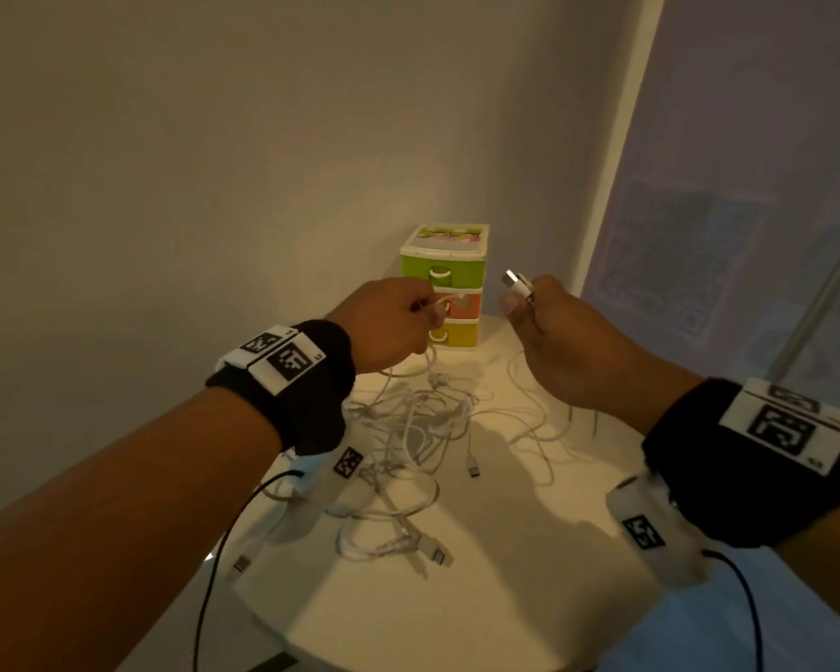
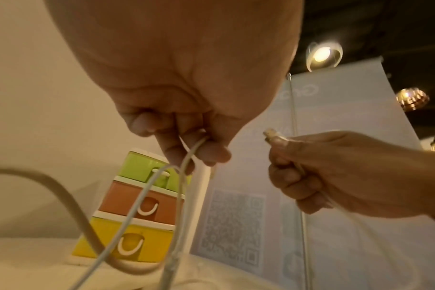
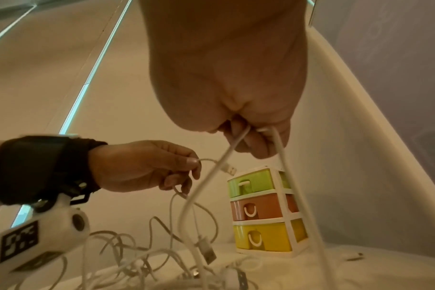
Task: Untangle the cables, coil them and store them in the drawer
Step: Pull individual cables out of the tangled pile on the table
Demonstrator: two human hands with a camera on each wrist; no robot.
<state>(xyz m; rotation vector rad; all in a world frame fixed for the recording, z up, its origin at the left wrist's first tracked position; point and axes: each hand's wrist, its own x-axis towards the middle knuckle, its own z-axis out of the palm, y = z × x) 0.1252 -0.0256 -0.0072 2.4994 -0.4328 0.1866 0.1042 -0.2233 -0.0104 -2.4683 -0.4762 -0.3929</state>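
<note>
The white surface (image 1: 481, 599) fills the lower middle of the head view, set in a corner between a cream wall and a pale banner printed with a QR code (image 1: 689, 322). At its 12 o'clock edge stands a small three-drawer organizer (image 1: 444, 257), green drawer on top, orange in the middle, yellow at the bottom, all three pushed in. A tangle of white USB cables (image 1: 408, 438) sprawls across the middle of the surface, several plugs lying loose at its 6 o'clock side. Both hands are raised above this pile, near each other but apart. The left hand (image 1: 389, 322), at about 11 o'clock from the tangle, has its fingers (image 2: 174, 153) curled around thin cable strands that drop to the heap. The right hand (image 1: 558, 327), at about 1 o'clock, has its fingers curled on a cable just behind a USB plug (image 1: 517, 282), which sticks up past the thumb.
</note>
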